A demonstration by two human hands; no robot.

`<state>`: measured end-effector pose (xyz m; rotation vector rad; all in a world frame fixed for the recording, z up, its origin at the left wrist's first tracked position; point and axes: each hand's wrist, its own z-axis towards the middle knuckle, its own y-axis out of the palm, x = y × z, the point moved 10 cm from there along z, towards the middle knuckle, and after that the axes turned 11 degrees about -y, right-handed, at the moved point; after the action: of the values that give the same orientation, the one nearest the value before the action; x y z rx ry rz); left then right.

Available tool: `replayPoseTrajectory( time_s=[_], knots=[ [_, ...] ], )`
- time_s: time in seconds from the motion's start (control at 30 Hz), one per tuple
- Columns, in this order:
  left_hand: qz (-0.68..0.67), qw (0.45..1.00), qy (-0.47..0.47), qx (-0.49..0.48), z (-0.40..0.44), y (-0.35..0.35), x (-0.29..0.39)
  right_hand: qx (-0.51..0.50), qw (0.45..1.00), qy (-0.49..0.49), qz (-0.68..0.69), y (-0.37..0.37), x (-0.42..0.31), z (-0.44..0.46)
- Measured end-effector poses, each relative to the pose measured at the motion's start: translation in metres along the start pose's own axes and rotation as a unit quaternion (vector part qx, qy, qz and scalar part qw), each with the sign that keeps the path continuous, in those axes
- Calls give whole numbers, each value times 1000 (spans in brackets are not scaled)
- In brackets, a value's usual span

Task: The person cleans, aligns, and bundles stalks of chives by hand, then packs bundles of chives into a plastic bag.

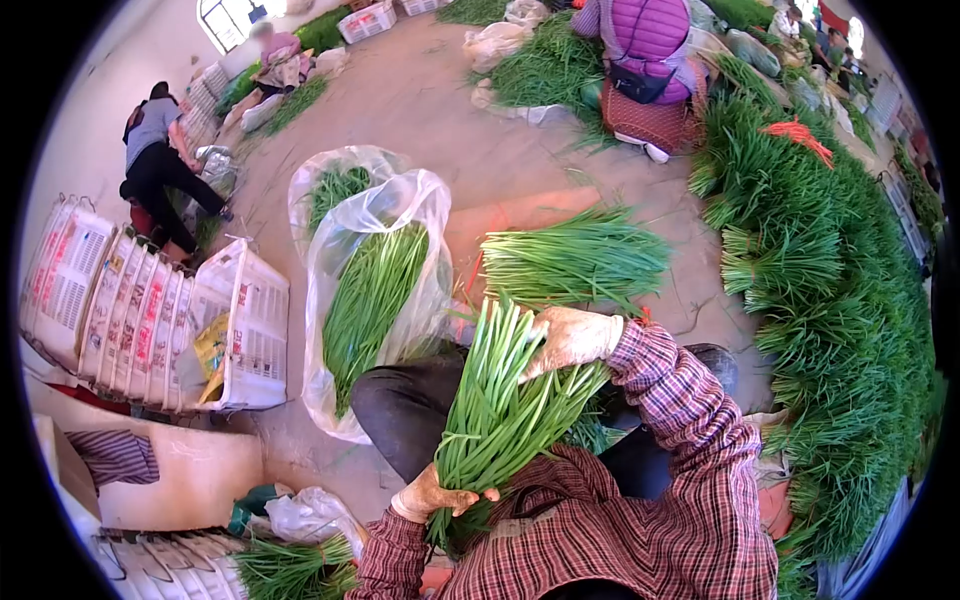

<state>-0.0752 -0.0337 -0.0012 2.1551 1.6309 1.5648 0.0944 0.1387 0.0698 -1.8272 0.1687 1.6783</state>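
Note:
A bunch of long green stalks (505, 405) lies tilted across my lap. My left hand (435, 495), in a pale stained glove, is wrapped round its lower leafy part. The gloved right hand (570, 340) grips stalks at the upper right of the same bunch, near their pale ends. Just beyond, a flat pile of stalks (570, 258) lies on an orange-brown sheet (540, 208). An open clear plastic bag (440, 230) holding more stalks (375, 285) is to the left, beside my knee.
White plastic crates (140, 310) are stacked at the left. Tied green bunches (840, 300) form a long heap at the right, with red ties (800, 138) on top. A person in purple (650, 40) sits ahead; another person (160, 155) bends over at the upper left.

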Motion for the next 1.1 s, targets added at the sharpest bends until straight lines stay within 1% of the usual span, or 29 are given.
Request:
replayPoseTrajectory(
  time_s=[0.03, 0.07, 0.1, 0.13, 0.2, 0.23, 0.27, 0.3, 0.33, 0.37, 0.4, 0.43, 0.47, 0.53, 0.57, 0.6, 0.63, 0.67, 0.7, 0.73, 0.8, 0.83, 0.87, 0.93, 0.97, 1.0, 1.03, 1.07, 1.1],
  knots=[
    [-4, 1000, 17, 5, -2, -2, 1, 24, 1000, 7, 2, -6, -4, -2],
    [-7, 1000, 17, 7, -2, -3, 1, 46, 997, 65, 19, -9, 6, -4],
    [-18, 1000, 10, 5, -1, -3, 1, 99, 995, 32, 6, -15, 13, -2],
    [-29, 1000, 4, 2, 0, -4, 0, 103, 992, 78, -11, -18, 35, -4],
    [-22, 1000, -4, 2, 4, -3, -3, 176, 979, 104, 14, -35, 38, -12],
    [-17, 1000, -2, 17, 3, -4, -2, 280, 949, 112, 88, -50, 41, -24],
    [-11, 999, 1, 33, 3, -4, -2, 296, 922, 37, 246, -55, 37, -23],
    [-9, 998, -17, 56, 3, -7, -6, 328, 906, 32, 268, -63, 39, -31],
    [-8, 998, -14, 56, 4, -3, -4, 359, 888, 25, 288, -72, 41, -39],
    [2, 996, -7, 88, 5, 0, 2, 422, 862, -27, 279, -95, 38, -53],
    [10, 992, 2, 122, 5, -1, 7, 481, 831, -78, 269, -117, 32, -69],
    [27, 993, 5, 113, 8, -10, -2, 543, 773, -126, 304, -133, 32, -89],
    [26, 993, 9, 114, 9, -11, -5, 575, 738, -99, 340, -134, 34, -102],
    [152, 965, 73, 199, 8, -19, 9, 508, 821, 12, 259, -114, 6, -103],
    [182, 954, 51, 232, 10, -28, 3, 458, 853, 35, 248, -100, 15, -95],
    [182, 955, 53, 230, 14, -29, 0, 417, 893, 63, 158, -88, 12, -87],
    [312, 897, 82, 302, 12, -31, 10, 343, 918, 58, 190, -65, 8, -73],
    [434, 816, 108, 366, 9, -28, 20, 313, 921, 64, 221, -41, 8, -61],
    [442, 806, 136, 370, 10, -25, 24, 283, 930, 108, 206, -21, 11, -51],
    [444, 805, 136, 369, 13, -20, 26, 268, 935, 153, 174, -5, 24, -45],
    [510, 737, 149, 418, 6, -8, 35, 189, 961, 199, 33, 7, 20, -28],
    [519, 720, 161, 431, 6, -14, 29, 189, 961, 198, 35, 8, 22, -27],
    [520, 719, 160, 432, 4, -12, 32, 194, 961, 190, 56, 9, 20, -25],
    [492, 750, 106, 430, 1, -17, 31, 191, 957, 190, 108, 8, 16, -26],
    [468, 767, 102, 428, 1, -14, 40, 233, 947, 182, 127, -1, 24, -32],
    [467, 767, 102, 428, 1, -16, 37, 275, 934, 175, 145, -11, 35, -37],
    [478, 751, 107, 443, -1, -20, 34, 303, 919, 195, 157, -22, 49, -45],
    [489, 734, 112, 458, -4, -22, 32, 318, 919, 171, 159, -37, 35, -51],
    [486, 737, 123, 453, -4, -20, 34, 359, 900, 143, 202, -47, 43, -58]
  ],
)
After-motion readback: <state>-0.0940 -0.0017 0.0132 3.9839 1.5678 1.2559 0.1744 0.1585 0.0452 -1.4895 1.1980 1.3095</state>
